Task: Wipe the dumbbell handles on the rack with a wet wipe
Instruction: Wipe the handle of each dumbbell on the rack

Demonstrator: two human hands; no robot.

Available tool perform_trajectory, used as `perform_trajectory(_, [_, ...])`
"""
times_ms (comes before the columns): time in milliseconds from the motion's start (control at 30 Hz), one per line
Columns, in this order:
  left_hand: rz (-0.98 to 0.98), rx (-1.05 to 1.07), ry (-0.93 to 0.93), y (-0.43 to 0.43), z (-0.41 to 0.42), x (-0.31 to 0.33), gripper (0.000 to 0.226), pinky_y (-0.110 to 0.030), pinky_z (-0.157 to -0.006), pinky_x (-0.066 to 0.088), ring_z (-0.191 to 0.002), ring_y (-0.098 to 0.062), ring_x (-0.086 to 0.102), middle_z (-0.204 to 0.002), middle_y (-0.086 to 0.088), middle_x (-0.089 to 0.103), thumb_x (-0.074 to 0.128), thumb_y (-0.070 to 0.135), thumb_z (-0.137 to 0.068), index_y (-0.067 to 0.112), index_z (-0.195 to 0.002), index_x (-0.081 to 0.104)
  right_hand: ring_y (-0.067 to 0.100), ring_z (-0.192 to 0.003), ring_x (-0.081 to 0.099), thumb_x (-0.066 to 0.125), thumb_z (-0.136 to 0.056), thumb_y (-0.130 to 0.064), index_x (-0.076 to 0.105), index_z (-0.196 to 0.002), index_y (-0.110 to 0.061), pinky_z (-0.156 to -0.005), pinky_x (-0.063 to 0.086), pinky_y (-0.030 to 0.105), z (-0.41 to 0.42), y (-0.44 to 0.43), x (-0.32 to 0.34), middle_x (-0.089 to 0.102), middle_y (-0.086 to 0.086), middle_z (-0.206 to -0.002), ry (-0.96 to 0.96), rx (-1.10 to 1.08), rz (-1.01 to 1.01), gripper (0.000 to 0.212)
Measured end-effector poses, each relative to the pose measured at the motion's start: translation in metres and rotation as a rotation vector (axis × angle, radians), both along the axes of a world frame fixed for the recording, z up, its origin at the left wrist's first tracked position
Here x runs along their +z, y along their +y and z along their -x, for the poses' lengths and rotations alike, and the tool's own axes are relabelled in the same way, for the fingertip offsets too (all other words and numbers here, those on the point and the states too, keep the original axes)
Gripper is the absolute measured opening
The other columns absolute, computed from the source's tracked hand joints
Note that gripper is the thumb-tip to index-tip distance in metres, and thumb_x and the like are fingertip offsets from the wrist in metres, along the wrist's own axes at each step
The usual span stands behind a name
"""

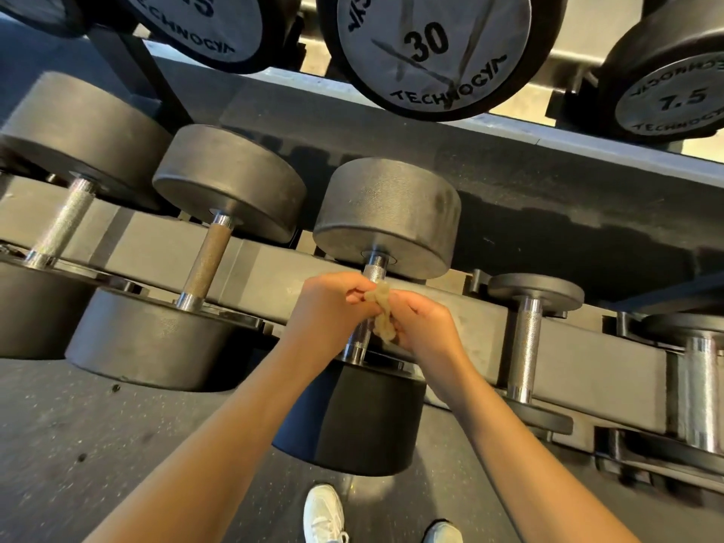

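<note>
Forearms (pixel 219 444), dumbbell rack (pixel 583 358), perhaps rubber floor (pixel 78 433)

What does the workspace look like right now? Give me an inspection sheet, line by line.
Surface: grey rack rail carrying a row of dumbbells.
Job's things: wet wipe, crumpled and yellowish, held over the middle handle; contact with it cannot be told. The brownish handle to its left looks discoloured; the knurled handle to its right is shiny.
Clutter: nothing seen.
Hands: left hand and right hand both pinch the wipe.
Cables: nothing seen.
Surroundings: upper-tier dumbbell marked 30; dark floor; white shoes.
</note>
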State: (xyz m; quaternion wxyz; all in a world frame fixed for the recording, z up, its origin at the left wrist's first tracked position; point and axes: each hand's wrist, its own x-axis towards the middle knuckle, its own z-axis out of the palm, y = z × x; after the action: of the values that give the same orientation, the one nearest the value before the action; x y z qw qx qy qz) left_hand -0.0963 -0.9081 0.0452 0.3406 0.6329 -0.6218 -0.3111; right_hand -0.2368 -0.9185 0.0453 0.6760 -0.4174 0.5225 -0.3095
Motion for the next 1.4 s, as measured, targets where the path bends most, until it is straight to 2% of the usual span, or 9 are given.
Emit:
perform_trajectory(267, [0.243, -0.052, -0.346, -0.018, -0.018, 0.01, 0.04, -0.041, -0.066, 0.051, -0.083, -0.024, 0.056, -0.092, -0.011, 0.058, 0.072, 0.034, -0.07, 0.004, -0.095, 0.068, 0.021, -0.094, 0.069, 0.064, -0.086, -0.012, 0.07, -0.103, -0.004, -0.077, 0.055, 0.026, -0.003, -0.018, 0.0, 0.072, 0.013, -0.103, -0.232, -0.087, -0.171, 0.02])
perform_trajectory(400, [0.304, -0.045, -0.45, -0.03, -0.031, 0.017, 0.068, -0.046, -0.099, 0.044, -0.12, -0.028, 0.049, -0.13, -0.015, 0.051, 0.068, 0.037, -0.076, 0.004, -0.133, 0.05, 0.009, -0.086, 0.069, 0.076, -0.076, -0.012, 0.073, -0.092, -0.015, -0.074, 0.053, 0.02, -0.009, -0.026, -0.006, 0.074, 0.0, -0.087, 0.039, -0.261, -0.056, 0.017])
perform_trajectory(500, [0.175, -0.046, -0.336, -0.04, -0.035, 0.017, 0.061, -0.017, -0.113, 0.015, -0.138, -0.014, 0.029, -0.15, -0.004, 0.037, 0.053, 0.034, -0.091, 0.013, -0.145, 0.036, -0.004, -0.066, 0.063, 0.076, -0.078, -0.009, 0.07, -0.094, -0.014, -0.059, 0.046, 0.007, -0.019, -0.026, -0.019, 0.068, -0.005, -0.076, 0.272, -0.411, 0.089, 0.018])
perform_trajectory(600, [0.194, -0.014, -0.322, -0.042, -0.033, 0.008, 0.049, 0.004, -0.101, 0.003, -0.137, -0.012, 0.028, -0.15, -0.004, 0.037, 0.049, 0.018, -0.097, 0.012, -0.144, 0.037, -0.004, -0.061, 0.058, 0.071, -0.082, -0.01, 0.067, -0.085, -0.019, -0.056, 0.045, 0.007, -0.033, -0.029, -0.028, 0.064, -0.007, -0.071, 0.328, -0.377, 0.149, 0.01])
perform_trajectory(733, [0.214, -0.008, -0.332, -0.043, -0.033, 0.007, 0.049, -0.002, -0.106, 0.005, -0.135, -0.004, 0.023, -0.15, 0.0, 0.037, 0.035, 0.032, -0.097, 0.014, -0.143, 0.041, 0.01, -0.061, 0.052, 0.072, -0.082, -0.018, 0.066, -0.069, -0.008, -0.054, 0.045, 0.023, -0.031, -0.021, -0.023, 0.061, 0.007, -0.065, 0.338, -0.276, 0.111, 0.017])
perform_trajectory(867, [0.248, -0.036, -0.339, -0.04, -0.034, 0.005, 0.046, -0.011, -0.11, 0.009, -0.136, -0.02, 0.033, -0.147, -0.009, 0.041, 0.036, 0.021, -0.099, 0.006, -0.142, 0.038, -0.001, -0.051, 0.055, 0.065, -0.087, -0.009, 0.065, -0.057, -0.02, -0.046, 0.042, 0.016, -0.025, -0.007, -0.012, 0.062, -0.013, -0.053, 0.332, -0.128, 0.099, 0.031])
perform_trajectory(1067, [0.194, -0.037, -0.266, -0.042, -0.037, 0.005, 0.044, 0.001, -0.105, 0.002, -0.131, 0.001, 0.019, -0.151, -0.003, 0.035, 0.039, 0.013, -0.101, 0.012, -0.145, 0.034, 0.0, -0.057, 0.053, 0.067, -0.082, -0.005, 0.069, -0.069, -0.014, -0.058, 0.044, 0.012, -0.042, -0.043, -0.023, 0.062, -0.004, -0.063, 0.444, -0.367, 0.26, 0.016])
perform_trajectory(1200, [0.161, -0.037, -0.194, -0.041, -0.038, 0.003, 0.044, -0.001, -0.107, 0.004, -0.131, 0.005, 0.018, -0.152, 0.001, 0.032, 0.038, 0.012, -0.102, 0.015, -0.145, 0.032, 0.009, -0.053, 0.046, 0.065, -0.086, -0.007, 0.059, -0.061, 0.007, -0.056, 0.042, 0.019, -0.028, -0.013, -0.026, 0.052, 0.011, -0.054, 0.355, -0.18, 0.239, 0.029])
perform_trajectory(1400, [0.182, -0.014, -0.161, -0.039, -0.035, 0.001, 0.045, -0.005, -0.11, 0.007, -0.133, 0.003, 0.02, -0.151, -0.001, 0.034, 0.037, 0.014, -0.099, 0.014, -0.144, 0.034, 0.003, -0.056, 0.055, 0.068, -0.081, 0.0, 0.061, -0.056, -0.002, -0.059, 0.046, 0.012, -0.024, -0.017, -0.022, 0.058, -0.007, -0.055, 0.394, -0.086, 0.238, 0.026])
